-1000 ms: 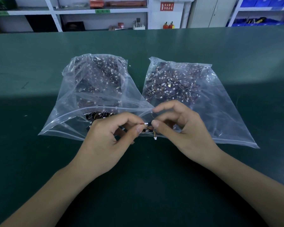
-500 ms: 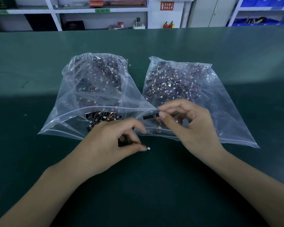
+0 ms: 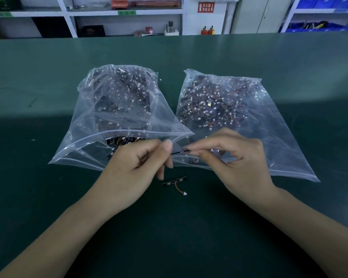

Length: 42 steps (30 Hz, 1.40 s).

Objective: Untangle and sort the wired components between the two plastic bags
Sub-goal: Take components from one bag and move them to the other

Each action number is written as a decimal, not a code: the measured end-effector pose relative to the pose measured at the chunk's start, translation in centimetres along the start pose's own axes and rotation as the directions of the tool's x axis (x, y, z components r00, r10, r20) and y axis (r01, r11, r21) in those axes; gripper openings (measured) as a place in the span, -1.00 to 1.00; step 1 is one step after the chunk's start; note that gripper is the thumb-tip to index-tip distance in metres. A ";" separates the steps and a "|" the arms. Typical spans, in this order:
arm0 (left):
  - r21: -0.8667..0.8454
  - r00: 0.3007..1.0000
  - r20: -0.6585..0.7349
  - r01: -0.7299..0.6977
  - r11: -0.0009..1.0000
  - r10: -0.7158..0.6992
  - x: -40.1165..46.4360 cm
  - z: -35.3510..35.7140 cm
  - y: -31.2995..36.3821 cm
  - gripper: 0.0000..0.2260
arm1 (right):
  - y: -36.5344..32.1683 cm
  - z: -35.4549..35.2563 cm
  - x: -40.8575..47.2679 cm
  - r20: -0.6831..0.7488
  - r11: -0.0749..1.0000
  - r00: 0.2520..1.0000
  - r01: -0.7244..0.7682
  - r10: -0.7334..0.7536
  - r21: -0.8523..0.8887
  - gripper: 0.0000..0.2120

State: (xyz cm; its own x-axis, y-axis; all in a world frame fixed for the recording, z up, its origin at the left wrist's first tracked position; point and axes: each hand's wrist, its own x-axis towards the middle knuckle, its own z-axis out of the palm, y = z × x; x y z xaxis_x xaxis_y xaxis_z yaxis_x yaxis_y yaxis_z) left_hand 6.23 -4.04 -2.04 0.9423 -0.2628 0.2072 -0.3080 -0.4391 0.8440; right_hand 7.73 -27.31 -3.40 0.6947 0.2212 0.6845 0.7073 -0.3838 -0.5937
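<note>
Head cam view looking down at a dark green table (image 3: 48, 197), with two clear plastic bags side by side in the middle of the frame. Left bag (image 3: 117, 117) has its mouth open toward the bottom of the frame and is stuffed with little black boards and wires; right bag (image 3: 239, 109) is packed the same way, lots of tiny white plugs showing through. Both hands meet just below the bags, center frame. Left hand (image 3: 137, 169) and right hand (image 3: 231, 161) are each pinching an end of one thin black strip (image 3: 180, 152), fingers curled, held above the table right in front of the bag mouths. Another strip (image 3: 174, 181) with a short orange wire and white plug lies loose on the table below the hands, touching neither. White shelves (image 3: 127, 13) run across the top of the frame.
</note>
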 end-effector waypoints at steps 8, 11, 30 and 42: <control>-0.120 0.999 -0.018 0.041 0.992 -0.043 0.1 0.9 0.2 -0.73 | 0.2 0.3 -0.2 0.069 0.970 0.983 -0.180 0.170 0.165 -0.90; -0.087 0.999 -0.053 -0.009 0.996 0.004 0.0 1.1 0.0 -0.75 | 0.1 0.7 -0.4 0.126 0.912 0.950 -0.309 0.285 0.271 -0.85; 0.173 0.934 -0.192 -0.270 0.947 0.301 0.1 0.8 -0.5 -0.91 | -0.5 0.7 -0.3 0.252 0.834 0.895 -0.437 0.367 0.336 -0.80; 0.098 0.948 -0.170 -0.257 0.962 0.270 -0.1 1.1 -0.2 -0.89 | -1.0 0.6 -0.3 0.236 0.839 0.897 -0.435 0.373 0.326 -0.80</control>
State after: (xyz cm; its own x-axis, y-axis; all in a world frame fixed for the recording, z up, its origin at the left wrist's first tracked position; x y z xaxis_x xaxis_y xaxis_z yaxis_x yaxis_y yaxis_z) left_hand 6.04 -4.89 -2.74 0.8319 -0.2220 0.5085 -0.5510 -0.4385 0.7100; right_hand 6.87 -26.43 -3.25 0.9182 0.2669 0.2928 0.3344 -0.1256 -0.9340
